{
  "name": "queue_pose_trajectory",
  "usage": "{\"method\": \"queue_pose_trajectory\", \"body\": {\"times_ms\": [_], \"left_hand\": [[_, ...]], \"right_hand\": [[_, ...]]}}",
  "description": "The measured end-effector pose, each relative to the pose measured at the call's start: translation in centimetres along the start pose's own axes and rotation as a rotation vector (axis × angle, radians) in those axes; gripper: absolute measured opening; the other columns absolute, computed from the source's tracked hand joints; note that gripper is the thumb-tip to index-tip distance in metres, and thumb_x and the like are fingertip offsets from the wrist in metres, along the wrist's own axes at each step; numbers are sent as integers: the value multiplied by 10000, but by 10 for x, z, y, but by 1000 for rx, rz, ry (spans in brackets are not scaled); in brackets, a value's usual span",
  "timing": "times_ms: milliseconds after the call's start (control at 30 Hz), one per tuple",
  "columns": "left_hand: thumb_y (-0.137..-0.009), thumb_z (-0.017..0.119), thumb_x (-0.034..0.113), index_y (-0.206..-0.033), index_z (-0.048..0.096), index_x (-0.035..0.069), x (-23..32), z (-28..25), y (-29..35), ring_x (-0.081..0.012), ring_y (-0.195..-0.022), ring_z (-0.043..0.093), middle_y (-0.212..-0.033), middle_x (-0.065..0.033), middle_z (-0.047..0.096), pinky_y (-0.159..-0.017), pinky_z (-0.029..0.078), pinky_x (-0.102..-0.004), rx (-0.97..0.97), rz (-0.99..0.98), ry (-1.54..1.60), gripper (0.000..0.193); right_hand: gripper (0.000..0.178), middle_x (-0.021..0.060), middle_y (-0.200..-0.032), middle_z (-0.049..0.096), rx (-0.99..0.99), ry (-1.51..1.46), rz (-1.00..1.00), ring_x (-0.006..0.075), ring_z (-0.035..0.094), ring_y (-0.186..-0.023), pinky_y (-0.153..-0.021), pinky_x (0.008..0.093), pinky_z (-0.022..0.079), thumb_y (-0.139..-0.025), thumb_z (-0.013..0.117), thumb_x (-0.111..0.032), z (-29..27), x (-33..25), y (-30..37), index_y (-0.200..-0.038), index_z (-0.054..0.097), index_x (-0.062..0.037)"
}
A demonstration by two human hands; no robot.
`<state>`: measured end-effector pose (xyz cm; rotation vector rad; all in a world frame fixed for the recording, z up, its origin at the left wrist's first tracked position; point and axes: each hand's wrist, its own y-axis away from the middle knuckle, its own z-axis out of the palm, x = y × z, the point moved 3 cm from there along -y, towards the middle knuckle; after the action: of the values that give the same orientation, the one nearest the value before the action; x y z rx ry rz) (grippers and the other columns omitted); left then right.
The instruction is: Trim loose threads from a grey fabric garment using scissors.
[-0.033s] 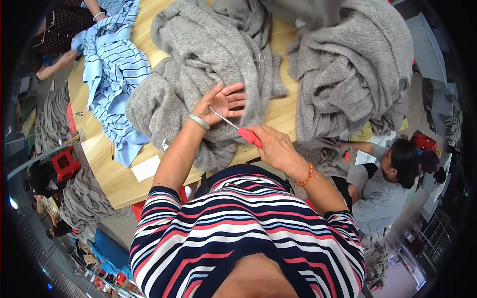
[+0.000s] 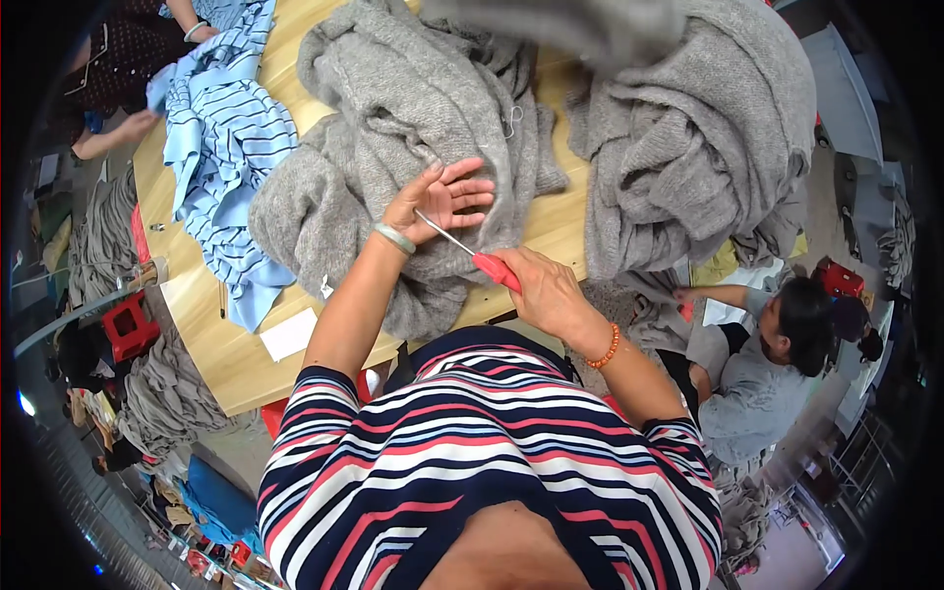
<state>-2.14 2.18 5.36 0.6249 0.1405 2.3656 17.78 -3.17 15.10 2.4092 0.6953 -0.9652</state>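
Observation:
My right hand [image 2: 551, 295] is closed around the red handle of a tool [image 2: 497, 270] with a thin metal shaft; the exact kind is unclear. Its shaft points up and left, with the tip in front of my left palm; whether it touches the skin I cannot tell. My left hand [image 2: 438, 204] is open, palm up and fingers spread, and holds nothing. Beneath and behind it lies a rumpled grey knitted garment [image 2: 393, 84], with a loose pale thread [image 2: 512, 122] on its right part.
Another grey knit heap [image 2: 688, 157] covers the right of the wooden table [image 2: 221, 364]. Blue striped cloth [image 2: 231, 128] lies on the left, near another person's hands [image 2: 138, 125]. A white paper [image 2: 289, 334] rests by the near edge. A seated person [image 2: 757, 379] is at the right.
My left fingers have shifted slightly to the right. At the top, a blurred grey cloth has swept leftward. The tool has barely moved.

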Motion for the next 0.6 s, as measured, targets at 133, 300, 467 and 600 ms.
{"method": "queue_pose_trajectory", "body": {"times_ms": [133,300,467,600], "left_hand": [[-909,569,439,-1385,371,50,18,-1,-23,-263,-1121,567,-1229,-164,561,-916,494,-440,162,-130,-227,646],[-775,703,539,-1092,539,-2,8,-6,-58,-265,-907,640,-1045,-188,637,-801,532,-388,752,-32,-821,648],[-663,733,627,-1052,524,-80,-6,-9,-101,-418,-926,611,-976,-280,628,-814,475,-447,1066,240,-1567,833],[-726,737,407,-976,595,-55,-4,-35,-113,-389,-906,638,-964,-244,655,-818,492,-457,1154,216,-1471,545]], "right_hand": [[327,139,-953,605,9,25,14,360,601,-920,-763,443,497,-778,613,-39,0,10,11,-1092,543,-97],[333,146,-968,608,84,55,48,361,602,-920,-766,448,496,-781,600,-32,-19,11,30,-1102,545,-101],[350,148,-993,622,113,142,170,366,606,-926,-772,439,499,-794,607,-45,-35,31,46,-1136,553,-100],[348,160,-1016,633,212,144,216,372,606,-940,-781,431,499,-819,613,-67,-52,46,58,-1161,553,-95]]}}
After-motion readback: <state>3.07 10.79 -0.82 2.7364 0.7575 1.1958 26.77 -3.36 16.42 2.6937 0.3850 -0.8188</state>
